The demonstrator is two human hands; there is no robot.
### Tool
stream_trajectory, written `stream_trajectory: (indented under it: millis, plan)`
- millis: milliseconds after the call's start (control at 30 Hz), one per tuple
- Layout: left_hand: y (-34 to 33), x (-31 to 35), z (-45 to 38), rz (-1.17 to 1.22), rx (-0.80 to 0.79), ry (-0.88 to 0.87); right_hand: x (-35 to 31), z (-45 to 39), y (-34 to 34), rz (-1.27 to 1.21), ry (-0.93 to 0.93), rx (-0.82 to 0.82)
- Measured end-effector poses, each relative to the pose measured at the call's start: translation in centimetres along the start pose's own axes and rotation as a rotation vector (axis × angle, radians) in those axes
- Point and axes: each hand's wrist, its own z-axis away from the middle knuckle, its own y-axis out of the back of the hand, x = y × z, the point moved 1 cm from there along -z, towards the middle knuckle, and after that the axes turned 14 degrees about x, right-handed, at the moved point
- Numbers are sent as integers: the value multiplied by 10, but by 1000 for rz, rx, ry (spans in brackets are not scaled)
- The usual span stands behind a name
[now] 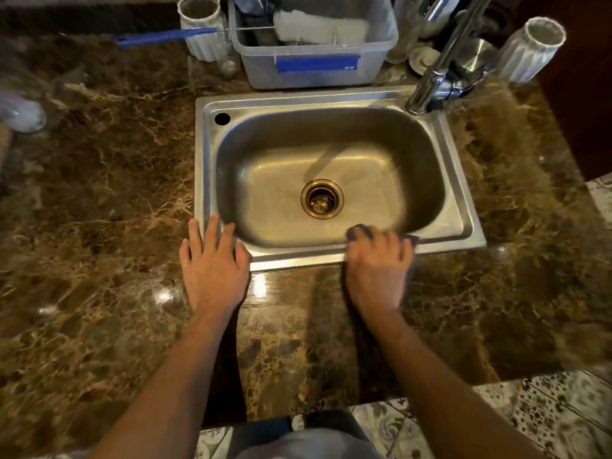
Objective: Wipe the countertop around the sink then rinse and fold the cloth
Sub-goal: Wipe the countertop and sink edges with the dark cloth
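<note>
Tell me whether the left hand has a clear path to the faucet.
Probably yes: the left hand lies flat and empty at the sink's near rim, and only the open basin separates it from the faucet.

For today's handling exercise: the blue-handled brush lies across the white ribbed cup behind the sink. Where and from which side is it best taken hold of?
Take the blue-handled brush by its free blue handle end, coming from the left over open countertop. The handle is long and flat, while its wire end runs into the crowded plastic tub, leaving little room there. A pinch across the handle probably suits best.
</note>
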Motion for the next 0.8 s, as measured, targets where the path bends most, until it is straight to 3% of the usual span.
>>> stream_trajectory:
  millis: [133,267,333,433,567,700,800]
  plan:
    - [1,-1,1,20,12,7,-92,30,-3,-162,217,-87]
    - [0,-4,2,29,23,2,-75,27,2,-187,444,-92]
    - [0,-5,3,36,20,-8,-24,17,4,-94,361,-59]
    - [0,-3,3,52,28,15,57,5,1,42,45,43]
    - [-1,1,3,47,16,28,54,-5,-5,42,-198,58]
    - [-2,10,2,0,-25,47,-24,23,1,-80,73,-36]
    - [-2,19,3,-35,-60,112,-43,30,0,-201,257,-99]
